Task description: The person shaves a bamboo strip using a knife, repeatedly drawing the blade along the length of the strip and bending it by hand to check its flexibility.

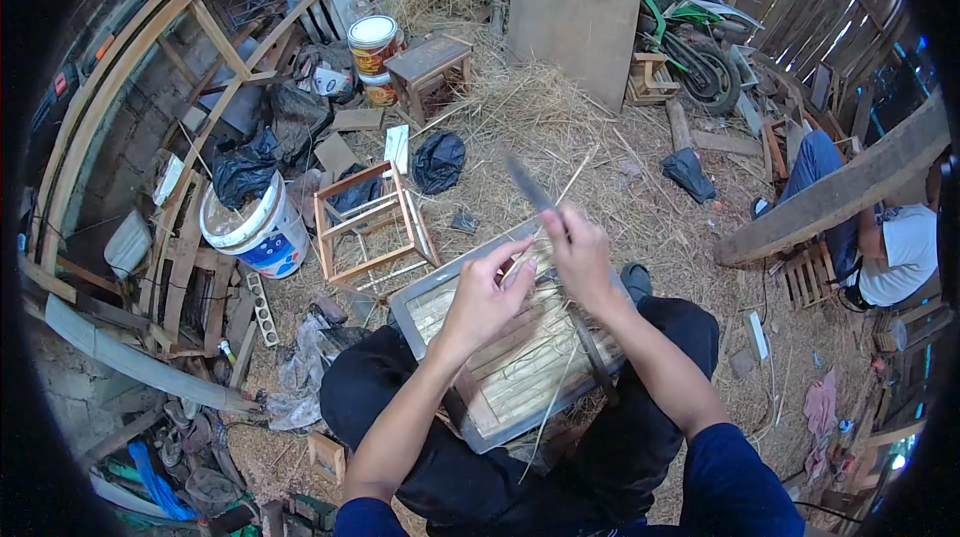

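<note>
My right hand [582, 255] is closed round a knife [528, 184], its blade pointing up and to the left. Just left of it, my left hand [488, 295] pinches a thin straw-coloured strip, mostly hidden by the fingers. Both hands are close together above a slatted wooden panel [528, 369] with a grey rim, which rests across my lap. Loose pale strips lie over the slats, and a long strip [552, 407] hangs past the near edge. A dark curved band [594, 355] crosses the panel's right side.
Ahead on the straw-covered ground stands a small wooden frame [372, 222], with a white bucket [262, 237] to its left. Farther back are a wooden stool [430, 59] and paint pails [374, 42]. A slanting post [840, 187] stands at right, with a seated person [897, 255] behind it.
</note>
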The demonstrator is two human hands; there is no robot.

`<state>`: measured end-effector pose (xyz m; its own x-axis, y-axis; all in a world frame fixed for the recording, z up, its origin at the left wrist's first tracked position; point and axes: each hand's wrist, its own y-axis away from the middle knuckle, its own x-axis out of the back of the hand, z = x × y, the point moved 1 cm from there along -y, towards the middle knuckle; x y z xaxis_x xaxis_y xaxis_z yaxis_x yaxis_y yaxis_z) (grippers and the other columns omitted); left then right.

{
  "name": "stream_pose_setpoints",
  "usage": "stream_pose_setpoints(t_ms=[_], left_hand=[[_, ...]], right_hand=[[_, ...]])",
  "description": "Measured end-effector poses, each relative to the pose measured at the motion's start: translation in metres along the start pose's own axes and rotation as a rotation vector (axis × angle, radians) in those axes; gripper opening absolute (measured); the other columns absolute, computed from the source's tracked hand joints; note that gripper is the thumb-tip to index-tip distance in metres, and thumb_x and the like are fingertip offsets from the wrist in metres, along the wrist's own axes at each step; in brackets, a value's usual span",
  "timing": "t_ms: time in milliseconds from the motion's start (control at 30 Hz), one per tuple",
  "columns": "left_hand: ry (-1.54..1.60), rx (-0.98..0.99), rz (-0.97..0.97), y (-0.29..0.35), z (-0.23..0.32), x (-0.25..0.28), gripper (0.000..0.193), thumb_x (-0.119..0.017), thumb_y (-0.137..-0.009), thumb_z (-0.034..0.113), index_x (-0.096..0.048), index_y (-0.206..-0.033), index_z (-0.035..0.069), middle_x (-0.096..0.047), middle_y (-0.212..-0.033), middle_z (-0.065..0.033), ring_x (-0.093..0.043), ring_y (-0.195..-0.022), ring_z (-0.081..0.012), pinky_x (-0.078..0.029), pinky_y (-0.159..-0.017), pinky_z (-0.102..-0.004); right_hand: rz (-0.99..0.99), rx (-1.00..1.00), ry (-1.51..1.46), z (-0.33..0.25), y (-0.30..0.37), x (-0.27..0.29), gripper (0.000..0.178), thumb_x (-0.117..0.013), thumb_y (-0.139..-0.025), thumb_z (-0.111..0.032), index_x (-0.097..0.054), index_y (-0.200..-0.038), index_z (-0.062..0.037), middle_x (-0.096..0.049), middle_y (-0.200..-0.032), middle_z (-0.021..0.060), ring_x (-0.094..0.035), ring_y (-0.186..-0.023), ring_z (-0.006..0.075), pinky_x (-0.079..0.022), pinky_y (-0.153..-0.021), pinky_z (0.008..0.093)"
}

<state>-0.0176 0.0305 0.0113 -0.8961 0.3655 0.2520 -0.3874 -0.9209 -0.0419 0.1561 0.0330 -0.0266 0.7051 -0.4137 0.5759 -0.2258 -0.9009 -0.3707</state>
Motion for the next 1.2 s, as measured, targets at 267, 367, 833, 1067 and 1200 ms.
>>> stream_pose_setpoints(t_ms=[267,367,833,1067,1200], left_hand=[[-0.041,-0.080,0.032,-0.002,-0.006,0.002,0.035,-0.069,-0.092,0.016,-0.069,-0.122,-0.002,-0.061,-0.065,-0.0095,-0.052,-0.059,-0.0092,-0.044,-0.056,-0.0293],[-0.070,-0.072,0.015,-0.001,0.003,0.003,0.035,-0.069,-0.092,0.016,-0.069,-0.122,-0.001,-0.061,-0.064,-0.0101,-0.052,-0.058,-0.0093,-0.044,-0.056,-0.0293],[-0.031,-0.049,0.046,0.009,-0.026,0.009,0.030,-0.063,-0.100,0.012,-0.068,-0.126,-0.001,-0.069,-0.090,-0.0025,-0.054,-0.071,-0.0033,-0.046,-0.061,-0.0220],[0.001,-0.052,0.112,0.002,-0.028,0.013,0.030,-0.063,-0.100,0.012,-0.068,-0.126,-0.002,-0.066,-0.085,0.0011,-0.051,-0.070,-0.0023,-0.042,-0.058,-0.0218],[0.029,-0.036,0.081,0.000,-0.009,0.009,0.030,-0.063,-0.100,0.011,-0.068,-0.127,-0.001,-0.065,-0.083,0.0014,-0.050,-0.070,-0.0017,-0.041,-0.056,-0.0216]], right_hand=[[0.114,-0.049,-0.014,0.012,-0.021,0.009,0.040,-0.053,-0.105,-0.040,-0.057,-0.084,-0.0064,-0.057,-0.058,0.0169,-0.060,-0.053,0.0381,-0.041,-0.049,0.0454],[0.134,-0.080,0.004,0.019,-0.020,0.006,0.043,-0.051,-0.105,-0.042,-0.056,-0.085,-0.0049,-0.056,-0.058,0.0182,-0.059,-0.055,0.0402,-0.040,-0.050,0.0461],[0.039,-0.015,-0.007,0.003,0.004,-0.011,0.036,-0.057,-0.103,-0.035,-0.056,-0.088,-0.0036,-0.059,-0.063,0.0213,-0.061,-0.060,0.0436,-0.043,-0.052,0.0494],[-0.054,0.165,-0.016,-0.015,0.008,-0.022,0.032,-0.056,-0.104,-0.034,-0.056,-0.087,-0.0070,-0.059,-0.058,0.0161,-0.062,-0.052,0.0364,-0.044,-0.047,0.0452],[0.035,-0.135,-0.045,0.015,-0.021,-0.010,0.040,-0.055,-0.104,-0.039,-0.056,-0.083,-0.0050,-0.058,-0.057,0.0150,-0.060,-0.050,0.0354,-0.043,-0.048,0.0437]])
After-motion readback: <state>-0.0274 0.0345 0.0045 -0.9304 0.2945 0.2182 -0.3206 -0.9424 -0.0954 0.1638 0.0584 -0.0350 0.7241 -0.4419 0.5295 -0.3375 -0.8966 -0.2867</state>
